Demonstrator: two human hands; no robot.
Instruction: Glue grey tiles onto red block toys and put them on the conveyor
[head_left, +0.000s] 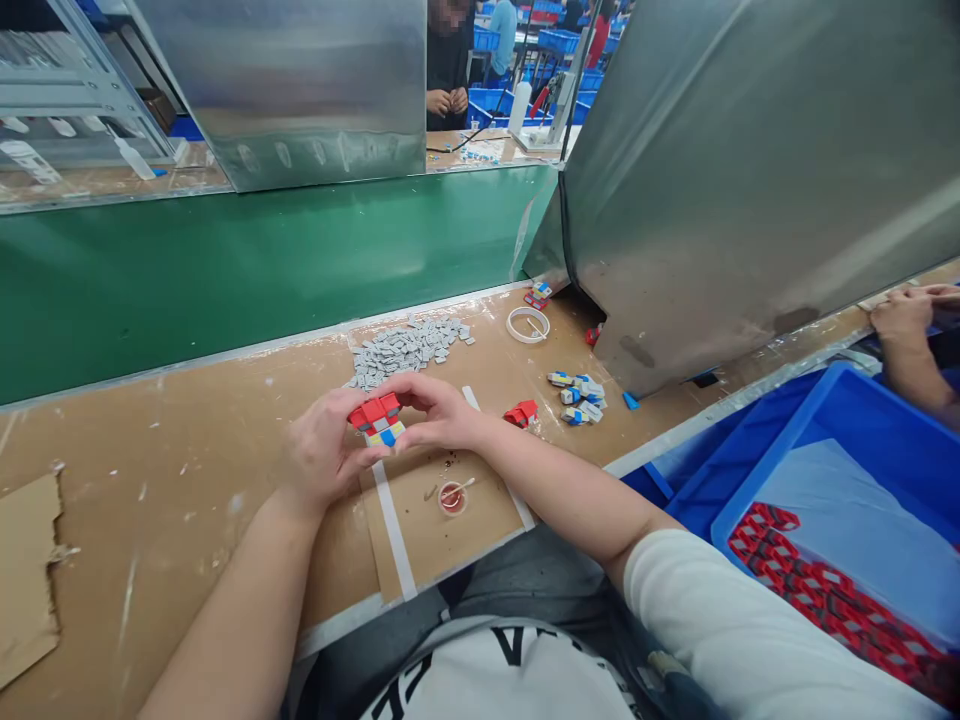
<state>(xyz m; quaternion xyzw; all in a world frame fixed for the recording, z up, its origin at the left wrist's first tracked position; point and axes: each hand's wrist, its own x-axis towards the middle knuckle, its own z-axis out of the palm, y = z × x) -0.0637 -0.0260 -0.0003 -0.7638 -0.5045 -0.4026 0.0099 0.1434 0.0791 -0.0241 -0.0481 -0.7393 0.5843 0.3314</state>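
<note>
We pinch the red toy block w/ both hands, left & right, fingers closed on it, steadying it near the glue dish.

Glossy plastic toy block, matt scuffed fibreboard bench, dull sheet-metal guard.

Both hands meet over the desk: the left hand and the right hand pinch a small red, grey, yellow and blue block toy between their fingertips. Just behind lies a heap of grey pieces. A small cup sits near the right wrist, and a blue bin stands at right.
</note>
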